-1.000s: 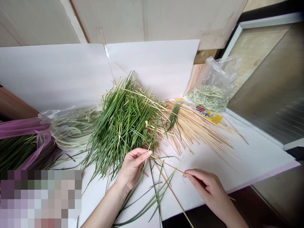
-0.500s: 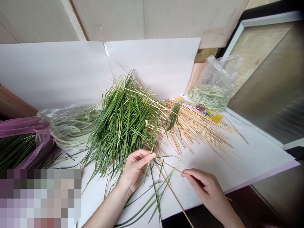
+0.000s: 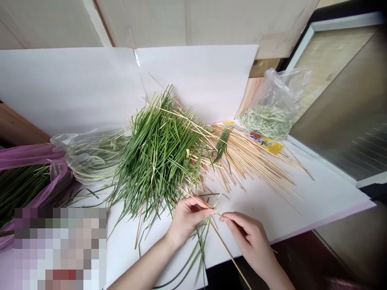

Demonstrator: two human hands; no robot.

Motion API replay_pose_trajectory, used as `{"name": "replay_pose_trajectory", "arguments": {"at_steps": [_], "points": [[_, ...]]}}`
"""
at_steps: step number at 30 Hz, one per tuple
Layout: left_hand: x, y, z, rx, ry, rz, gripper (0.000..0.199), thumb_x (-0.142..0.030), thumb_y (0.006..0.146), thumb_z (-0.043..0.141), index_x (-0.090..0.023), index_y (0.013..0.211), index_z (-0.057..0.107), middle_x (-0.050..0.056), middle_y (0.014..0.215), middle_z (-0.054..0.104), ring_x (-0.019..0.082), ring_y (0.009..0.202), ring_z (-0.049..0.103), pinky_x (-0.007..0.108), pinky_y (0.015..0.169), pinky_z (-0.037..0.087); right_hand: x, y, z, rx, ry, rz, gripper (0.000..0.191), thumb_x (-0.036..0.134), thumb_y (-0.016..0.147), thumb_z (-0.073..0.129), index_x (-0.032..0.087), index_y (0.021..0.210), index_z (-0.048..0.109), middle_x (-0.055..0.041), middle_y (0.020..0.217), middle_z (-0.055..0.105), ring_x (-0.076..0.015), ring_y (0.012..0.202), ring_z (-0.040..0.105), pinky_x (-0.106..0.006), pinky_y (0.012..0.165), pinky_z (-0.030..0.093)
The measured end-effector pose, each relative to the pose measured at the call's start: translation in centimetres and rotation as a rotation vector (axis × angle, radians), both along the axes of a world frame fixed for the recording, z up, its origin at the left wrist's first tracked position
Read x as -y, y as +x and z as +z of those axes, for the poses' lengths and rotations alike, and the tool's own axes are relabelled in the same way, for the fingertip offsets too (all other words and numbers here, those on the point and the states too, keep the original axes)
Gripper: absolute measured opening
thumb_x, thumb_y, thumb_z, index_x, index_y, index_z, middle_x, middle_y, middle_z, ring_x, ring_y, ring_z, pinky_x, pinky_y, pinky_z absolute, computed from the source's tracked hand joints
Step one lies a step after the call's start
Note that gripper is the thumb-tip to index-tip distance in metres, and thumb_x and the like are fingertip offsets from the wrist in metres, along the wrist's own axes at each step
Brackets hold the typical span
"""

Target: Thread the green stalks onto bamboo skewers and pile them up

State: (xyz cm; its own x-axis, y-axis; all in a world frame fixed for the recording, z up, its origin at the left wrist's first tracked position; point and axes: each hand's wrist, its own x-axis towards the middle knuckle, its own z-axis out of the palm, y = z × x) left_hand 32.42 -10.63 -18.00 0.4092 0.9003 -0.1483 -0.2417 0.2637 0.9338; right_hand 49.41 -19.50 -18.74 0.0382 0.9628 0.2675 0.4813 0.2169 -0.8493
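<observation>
My left hand pinches a thin bamboo skewer together with long green chive leaves between thumb and forefinger. The leaves trail down over the table edge, and their pale ends stick up past my fingertips. Close by on the right, my right hand is closed on the skewer's near end, thumb against forefinger. Just behind both hands rises a big heap of chives. Another skewer runs beneath the hands and out past the front edge.
Many loose skewers fan out right of the heap, beside a yellow wrapper. Clear bags hold pale green strips at back right and stems at left. A purple mesh bag of greens stands far left. White panels line the back.
My left hand has moved right, close to my right hand, along the skewer. More skewer now shows beyond the left fingers, and the chive ends have come up to those fingertips.
</observation>
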Motion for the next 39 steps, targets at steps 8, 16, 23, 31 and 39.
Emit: {"name": "replay_pose_trajectory", "arguments": {"at_steps": [8, 16, 23, 31, 39], "points": [[-2.6, -5.4, 7.6, -0.360, 0.423, -0.256, 0.029, -0.039, 0.092, 0.061, -0.019, 0.099, 0.080, 0.010, 0.088, 0.075, 0.021, 0.079, 0.065, 0.027, 0.071, 0.047, 1.1, 3.1, 1.2, -0.097, 0.003, -0.151, 0.027, 0.039, 0.098, 0.057, 0.021, 0.091, 0.075, -0.0041, 0.074, 0.067, -0.0238, 0.072, 0.067, -0.028, 0.067, 0.055], [-0.1, -7.3, 7.2, -0.665, 0.746, -0.166, 0.015, -0.025, 0.073, 0.081, -0.028, 0.088, 0.081, 0.005, 0.078, 0.075, 0.021, 0.064, 0.063, 0.025, 0.060, 0.041, 3.0, 7.3, 2.1, -0.179, 0.045, -0.328, 0.020, 0.041, 0.096, 0.063, 0.027, 0.088, 0.075, 0.0013, 0.062, 0.049, -0.0193, 0.059, 0.046, -0.030, 0.056, 0.038], [3.1, -12.6, 4.6, -0.735, 0.605, -0.009, 0.017, -0.030, 0.085, 0.069, -0.026, 0.098, 0.079, 0.007, 0.096, 0.076, 0.020, 0.074, 0.063, 0.023, 0.061, 0.042, 5.0, 6.4, 3.7, -0.111, 0.107, -0.323, 0.020, 0.045, 0.095, 0.066, 0.029, 0.090, 0.075, -0.0017, 0.066, 0.058, -0.0207, 0.057, 0.048, -0.032, 0.052, 0.039], [6.7, -21.9, 6.2, -0.925, 0.522, 0.197, 0.025, -0.046, 0.092, 0.060, -0.027, 0.099, 0.073, 0.003, 0.097, 0.074, 0.019, 0.081, 0.063, 0.022, 0.059, 0.045, 0.1, -1.3, 11.6, 0.142, 0.286, -0.054, 0.017, 0.025, 0.095, 0.058, 0.028, 0.090, 0.073, 0.0003, 0.086, 0.072, -0.0206, 0.071, 0.062, -0.029, 0.061, 0.046], [9.5, -27.7, 5.1, -0.883, 0.445, 0.263, 0.030, -0.048, 0.095, 0.053, -0.024, 0.092, 0.072, 0.004, 0.089, 0.072, 0.019, 0.081, 0.065, 0.024, 0.069, 0.051, -12.6, -6.5, 20.3, 0.252, 0.559, -0.012, 0.022, 0.034, 0.095, 0.059, 0.021, 0.087, 0.074, 0.0004, 0.061, 0.056, -0.0184, 0.054, 0.050, -0.029, 0.050, 0.033]]}}
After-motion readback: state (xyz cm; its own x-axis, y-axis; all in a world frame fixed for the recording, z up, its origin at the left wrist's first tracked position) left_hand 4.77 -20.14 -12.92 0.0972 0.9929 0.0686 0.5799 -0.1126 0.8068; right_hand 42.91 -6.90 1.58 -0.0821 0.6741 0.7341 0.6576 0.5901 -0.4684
